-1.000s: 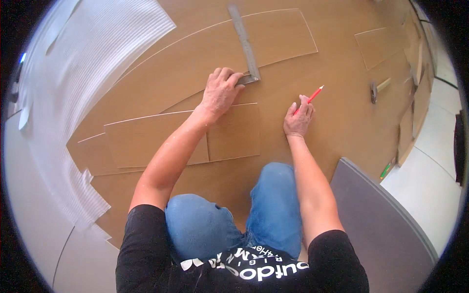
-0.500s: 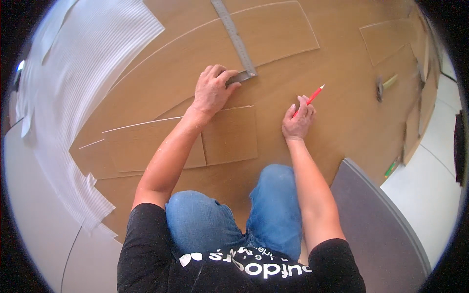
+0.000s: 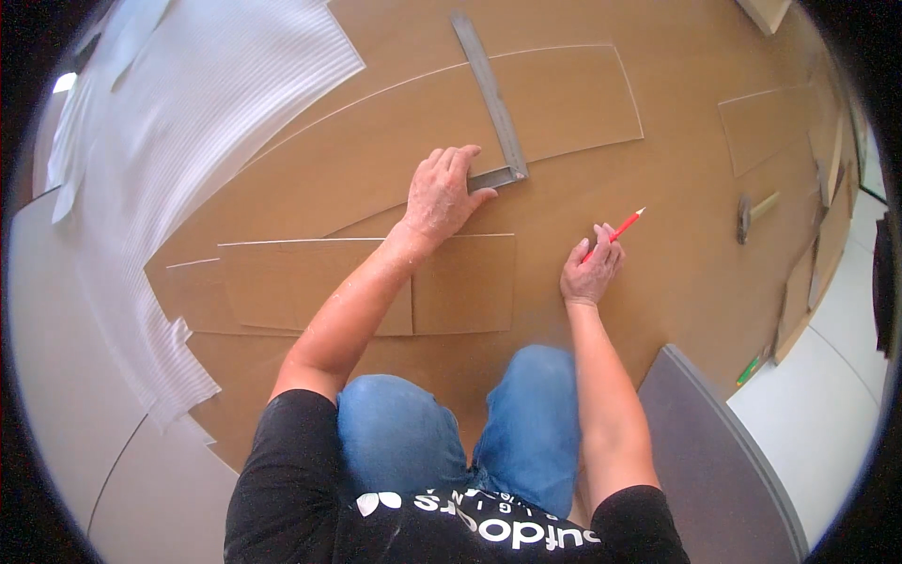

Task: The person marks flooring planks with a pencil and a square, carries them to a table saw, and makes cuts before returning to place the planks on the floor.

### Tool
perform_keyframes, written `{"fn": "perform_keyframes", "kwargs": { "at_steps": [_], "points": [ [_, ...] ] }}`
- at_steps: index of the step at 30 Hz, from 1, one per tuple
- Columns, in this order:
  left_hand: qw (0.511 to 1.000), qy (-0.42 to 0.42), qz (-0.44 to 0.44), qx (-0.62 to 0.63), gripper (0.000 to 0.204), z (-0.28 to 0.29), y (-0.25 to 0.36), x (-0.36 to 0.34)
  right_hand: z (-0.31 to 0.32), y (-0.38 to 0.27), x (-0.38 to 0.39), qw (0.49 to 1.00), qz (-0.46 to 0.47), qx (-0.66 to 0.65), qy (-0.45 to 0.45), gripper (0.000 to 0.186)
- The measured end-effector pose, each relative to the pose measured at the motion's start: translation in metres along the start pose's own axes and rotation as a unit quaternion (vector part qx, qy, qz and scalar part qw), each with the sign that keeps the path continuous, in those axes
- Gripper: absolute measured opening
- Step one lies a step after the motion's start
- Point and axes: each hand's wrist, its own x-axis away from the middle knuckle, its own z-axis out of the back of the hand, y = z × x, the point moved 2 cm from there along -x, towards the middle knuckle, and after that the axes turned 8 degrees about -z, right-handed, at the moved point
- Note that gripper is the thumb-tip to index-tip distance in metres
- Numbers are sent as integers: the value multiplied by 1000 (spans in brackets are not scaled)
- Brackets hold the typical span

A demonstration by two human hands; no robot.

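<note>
My left hand (image 3: 439, 193) is on the short arm of a grey metal square (image 3: 490, 111), its fingers curled at the arm's left end. The square's long arm lies across a curved brown cardboard piece (image 3: 578, 99) with pale edges. My right hand (image 3: 590, 268) rests on the cardboard sheet beneath, a little right of the square and lower, holding a red pencil (image 3: 628, 224) with its point up and rightward. Overlapping cut cardboard pieces (image 3: 462, 287) lie below my left hand, partly under my forearm. I kneel on the sheet, both knees in view.
A white ribbed sheet (image 3: 235, 66) covers the left. At right lie a hammer (image 3: 756, 209), more cardboard pieces (image 3: 763, 127), wood strips (image 3: 827, 169) and a small green object (image 3: 749, 369). A grey board (image 3: 709, 451) sits at lower right, beside pale floor (image 3: 813, 385).
The whole scene has shifted down and right in the picture with my head. The square appears slightly farther left on the curved piece, my left hand with it. Both hands keep their holds.
</note>
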Motion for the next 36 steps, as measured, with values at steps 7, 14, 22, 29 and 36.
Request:
{"fn": "perform_keyframes", "kwargs": {
  "at_steps": [7,14,22,29,36],
  "points": [
    [995,-72,-37,-59,78,6,-5,-20,-1,1,-2,1000,2,6,2,38],
    [951,-196,-185,-153,92,3,-27,-41,0,-5,0,1000,-3,-5,1,43],
    [951,-217,-162,-147,88,8,-24,-39,5,-4,0,1000,-6,12,0,47],
    [956,-214,-150,-136,87,8,-26,-39,-3,-75,-78,966,-51,-226,-114,49],
    [956,-221,-147,-127,90,6,-28,-36,-6,-180,-166,968,8,-106,-226,33]
  ]
}}
